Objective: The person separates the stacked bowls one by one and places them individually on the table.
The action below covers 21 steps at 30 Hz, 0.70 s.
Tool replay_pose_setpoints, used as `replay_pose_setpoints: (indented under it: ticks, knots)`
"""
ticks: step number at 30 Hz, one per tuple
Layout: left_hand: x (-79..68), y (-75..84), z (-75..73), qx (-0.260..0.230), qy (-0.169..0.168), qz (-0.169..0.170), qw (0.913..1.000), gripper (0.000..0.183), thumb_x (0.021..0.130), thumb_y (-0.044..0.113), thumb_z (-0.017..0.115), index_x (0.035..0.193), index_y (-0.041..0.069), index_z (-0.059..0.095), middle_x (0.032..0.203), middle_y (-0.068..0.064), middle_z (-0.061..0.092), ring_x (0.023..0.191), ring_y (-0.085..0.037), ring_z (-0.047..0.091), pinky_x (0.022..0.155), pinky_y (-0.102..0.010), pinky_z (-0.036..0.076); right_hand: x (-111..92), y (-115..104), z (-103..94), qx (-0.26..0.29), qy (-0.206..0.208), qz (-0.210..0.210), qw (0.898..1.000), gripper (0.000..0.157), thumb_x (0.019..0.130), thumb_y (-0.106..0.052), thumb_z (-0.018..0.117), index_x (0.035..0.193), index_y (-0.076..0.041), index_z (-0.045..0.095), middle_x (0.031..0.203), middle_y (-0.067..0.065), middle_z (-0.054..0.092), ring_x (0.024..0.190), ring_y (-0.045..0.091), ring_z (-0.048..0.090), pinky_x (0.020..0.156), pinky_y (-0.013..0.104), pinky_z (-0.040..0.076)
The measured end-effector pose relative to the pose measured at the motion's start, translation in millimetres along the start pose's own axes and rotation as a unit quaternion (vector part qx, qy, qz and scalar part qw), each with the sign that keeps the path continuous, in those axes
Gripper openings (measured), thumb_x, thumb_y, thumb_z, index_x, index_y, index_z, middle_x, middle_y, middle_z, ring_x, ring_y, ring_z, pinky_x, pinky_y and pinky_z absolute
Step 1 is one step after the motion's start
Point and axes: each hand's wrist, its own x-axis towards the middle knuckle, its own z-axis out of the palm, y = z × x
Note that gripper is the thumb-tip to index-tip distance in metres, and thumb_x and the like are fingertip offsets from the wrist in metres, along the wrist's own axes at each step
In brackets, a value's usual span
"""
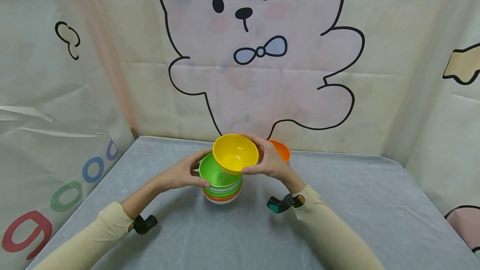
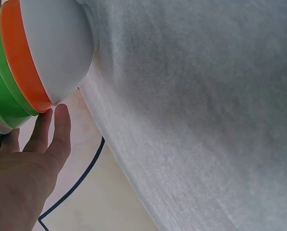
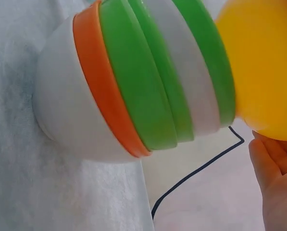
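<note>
A stack of nested bowls stands on the table: white at the bottom, then orange, green and white layers, with a green bowl on top. My left hand holds the stack from its left side, thumb at the near side and fingers behind. In the left wrist view, its fingertips touch the bowls' sides near the orange bowl. My right hand grips a yellow bowl by its right side, thumb in front. Tilted toward me, the yellow bowl overlaps the stack's top right; its underside shows in the right wrist view.
Behind my right hand, an orange bowl is partly hidden near the table's back edge. A grey cloth covers the table. A printed curtain hangs behind it and along the sides.
</note>
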Motion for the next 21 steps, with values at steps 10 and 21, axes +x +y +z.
replay_pose_setpoints:
  ticks: [10,21]
  knots:
    - [-1.3,0.5,0.6,0.017,0.006,-0.007,0.9998,0.091,0.088,0.017,0.082,0.16,0.015,0.027,0.151,-0.011,0.041,0.13,-0.034,0.049,0.101,-0.055,0.046,-4.7,-10.8,-12.9,0.005,0.023,0.004,1.0,0.093,0.078,-0.023,0.092,0.15,0.006,0.04,0.142,0.021,0.049,0.119,0.035,0.053,0.097,0.041,0.053]
    - [-1.8,0.2,0.7,0.014,0.006,-0.002,0.9999,0.091,0.088,0.016,0.082,0.16,0.017,0.028,0.152,-0.01,0.041,0.13,-0.034,0.049,0.102,-0.053,0.047,-11.6,-14.2,-23.3,-0.035,0.051,0.008,0.998,0.092,0.077,-0.029,0.092,0.149,0.004,0.043,0.14,0.019,0.051,0.117,0.035,0.053,0.096,0.04,0.053]
